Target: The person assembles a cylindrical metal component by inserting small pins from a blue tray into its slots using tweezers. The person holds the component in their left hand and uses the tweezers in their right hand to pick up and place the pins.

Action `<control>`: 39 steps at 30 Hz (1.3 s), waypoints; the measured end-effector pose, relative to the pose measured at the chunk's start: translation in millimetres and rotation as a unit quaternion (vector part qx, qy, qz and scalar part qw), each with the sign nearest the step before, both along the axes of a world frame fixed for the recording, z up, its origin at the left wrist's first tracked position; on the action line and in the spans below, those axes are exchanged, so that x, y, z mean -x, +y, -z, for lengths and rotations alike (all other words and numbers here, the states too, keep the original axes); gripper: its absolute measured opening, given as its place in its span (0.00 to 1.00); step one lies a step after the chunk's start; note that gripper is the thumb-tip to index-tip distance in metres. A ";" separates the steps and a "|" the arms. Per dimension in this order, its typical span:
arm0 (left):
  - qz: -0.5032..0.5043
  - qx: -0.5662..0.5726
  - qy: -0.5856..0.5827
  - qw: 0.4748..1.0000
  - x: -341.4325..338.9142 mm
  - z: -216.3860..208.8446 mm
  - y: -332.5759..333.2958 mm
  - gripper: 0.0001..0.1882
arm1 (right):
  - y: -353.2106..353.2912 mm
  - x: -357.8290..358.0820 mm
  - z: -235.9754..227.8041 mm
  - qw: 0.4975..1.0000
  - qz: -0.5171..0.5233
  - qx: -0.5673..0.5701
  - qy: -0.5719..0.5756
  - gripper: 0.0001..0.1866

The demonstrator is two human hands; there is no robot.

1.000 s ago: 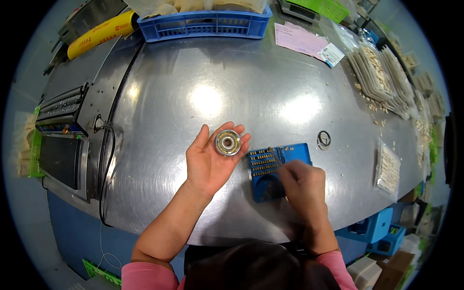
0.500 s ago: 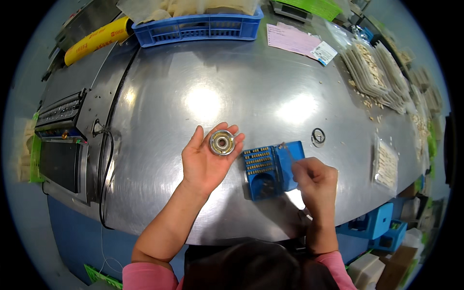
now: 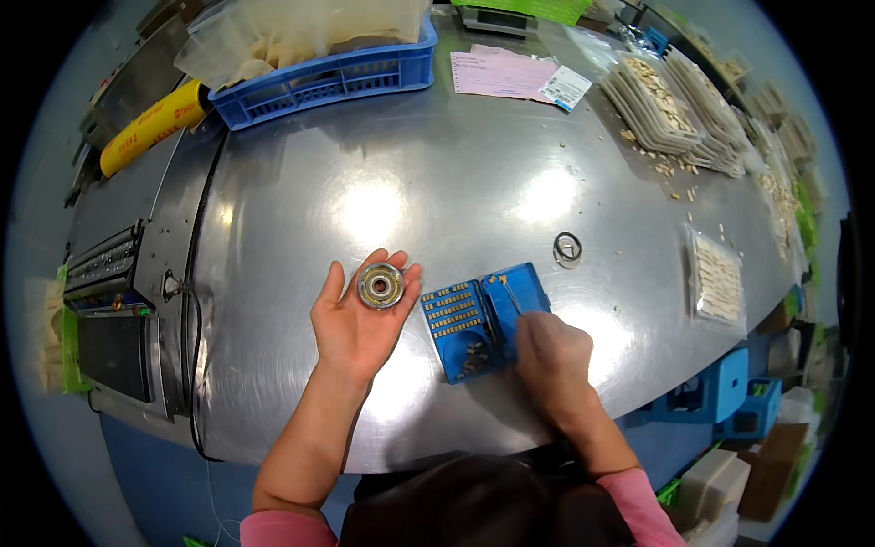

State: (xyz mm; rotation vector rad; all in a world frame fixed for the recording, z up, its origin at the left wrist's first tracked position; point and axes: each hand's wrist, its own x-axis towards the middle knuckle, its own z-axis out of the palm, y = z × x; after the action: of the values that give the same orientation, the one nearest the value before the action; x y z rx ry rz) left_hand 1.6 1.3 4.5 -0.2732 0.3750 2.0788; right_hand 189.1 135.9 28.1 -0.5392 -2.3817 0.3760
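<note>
A round metal wheel with a hole in its middle rests on the fingers of my left hand, which is turned palm up. My right hand is closed in a pinch around a thin metal tool that looks like tweezers. Its tip is over the raised part of a blue plastic box, near a few small pieces. In the box's other half, small metal type blocks stand in rows. Loose dark blocks lie in the rounded compartment below them.
A black ring lies to the box's right. Beyond are a blue crate, pink paper, stacked trays and a filled clear pack. A machine with a cable stands left; blue stools sit below right.
The view has shifted, so everything sits further left. My right hand has turned, and the tool's tip has come down toward the small pieces in the box. The wheel stays on my left fingers.
</note>
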 end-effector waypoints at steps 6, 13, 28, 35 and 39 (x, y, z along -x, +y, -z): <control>0.004 -0.002 0.009 1.000 0.4 1.7 -0.2 0.29 | 2.5 1.0 6.1 1.000 -0.013 -0.007 -0.015 0.11; 0.005 -0.008 0.006 1.000 0.4 2.3 -0.7 0.29 | 5.8 3.6 12.6 0.999 0.003 0.002 -0.044 0.11; 0.006 -0.007 0.004 1.000 -0.4 -0.6 0.2 0.28 | 3.5 2.2 11.6 0.998 0.007 0.019 -0.067 0.10; 0.004 0.003 0.004 1.000 -0.7 -2.9 0.6 0.28 | 4.9 2.4 13.6 0.998 -0.002 0.017 -0.063 0.10; 0.006 -0.008 -0.010 1.000 0.7 1.4 -0.1 0.29 | 5.5 2.0 15.3 0.998 -0.003 0.016 -0.068 0.10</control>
State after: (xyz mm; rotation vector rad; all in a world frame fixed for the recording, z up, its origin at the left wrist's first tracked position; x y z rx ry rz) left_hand 0.9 1.2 3.1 -0.2807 0.3464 2.0657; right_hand 187.2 141.4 12.8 -0.5897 -2.5120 0.3919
